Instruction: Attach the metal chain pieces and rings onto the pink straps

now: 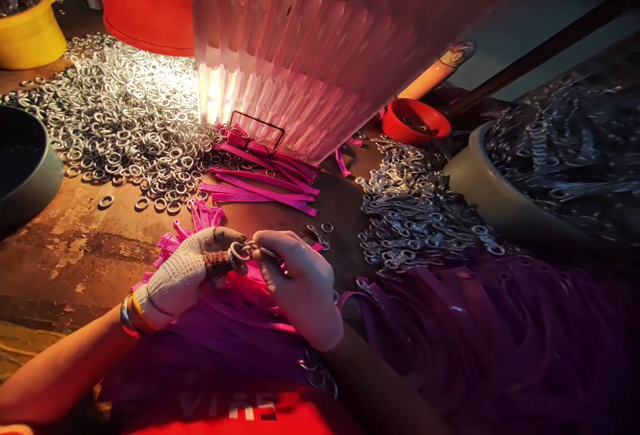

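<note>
Metal ring, eight o'clock of centre, pinched by the left hand! Right hand pinches a metal piece at its three; fingertips only, so a slip could drop it onto pink straps.

The right hand is covering part of the small metal piece with its fingertips, leaving its full shape unclear. The left edge is cutting off the yellow basin and the dark bowl, while the top edge is cropping the red lampshade. Shadow is blurring the purple straps at lower right.
</note>
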Available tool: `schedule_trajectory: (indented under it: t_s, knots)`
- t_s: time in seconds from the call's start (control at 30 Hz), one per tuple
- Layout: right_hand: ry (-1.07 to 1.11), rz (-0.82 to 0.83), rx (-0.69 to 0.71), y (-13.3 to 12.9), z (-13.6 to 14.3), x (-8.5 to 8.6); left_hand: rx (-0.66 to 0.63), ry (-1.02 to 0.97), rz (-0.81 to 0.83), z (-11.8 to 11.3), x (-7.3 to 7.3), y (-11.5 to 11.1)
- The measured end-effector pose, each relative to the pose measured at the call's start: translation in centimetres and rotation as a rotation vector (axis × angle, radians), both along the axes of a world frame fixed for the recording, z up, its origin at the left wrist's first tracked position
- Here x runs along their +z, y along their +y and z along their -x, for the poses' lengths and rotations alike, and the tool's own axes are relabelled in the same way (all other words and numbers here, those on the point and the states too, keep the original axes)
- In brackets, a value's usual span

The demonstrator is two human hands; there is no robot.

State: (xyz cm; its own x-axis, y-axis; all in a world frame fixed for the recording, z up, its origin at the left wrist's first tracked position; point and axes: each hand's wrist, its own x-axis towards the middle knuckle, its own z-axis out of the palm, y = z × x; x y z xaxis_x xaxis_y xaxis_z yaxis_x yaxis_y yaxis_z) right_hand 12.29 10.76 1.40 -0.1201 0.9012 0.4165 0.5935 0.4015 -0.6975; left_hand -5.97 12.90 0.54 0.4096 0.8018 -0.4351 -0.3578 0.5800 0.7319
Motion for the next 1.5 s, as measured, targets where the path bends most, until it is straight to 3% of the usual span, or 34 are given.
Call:
schedule_trajectory:
  t_s: [0.2, 0.43, 0.57, 0.67, 0.87, 1.07, 1.23, 1.5]
  knots:
    - [0.131, 0.099, 0.036, -0.1, 0.5, 0.0, 0.03, 0.089, -0.144, -0.1, -0.2, -0.5]
    - [0.589, 0.6, 0.024, 1.2, 0.2, 0.3, 0.001, 0.138, -0.046, 0.1, 0.2, -0.1]
    - [0.753, 0.76, 0.135, 1.7, -0.1, 0.3, -0.016, 0.102, -0.021, 0.1, 0.2, 0.0]
    - [0.762, 0.788, 0.177, 1.8, -0.1, 0.5, -0.029, 0.166, -0.094, 0.3, -0.1, 0.0]
    - [0.558, 0.706, 0.073, 1.6, 0.3, 0.6, -0.074, 0.185, -0.146, 0.6, 0.0, 0.0]
    - [0.623, 0.706, -0.009, 1.7, 0.2, 0.3, -0.008, 0.063, -0.03, 0.3, -0.2, 0.4]
    - [0.729, 0.735, 0.005, 1.7, 0.2, 0.3, -0.104, 0.109, -0.093, 0.0, -0.7, -0.1]
    - [0.756, 0.769, 0.076, 1.7, 0.3, 0.3, -0.039, 0.127, -0.127, -0.3, -1.2, -0.6]
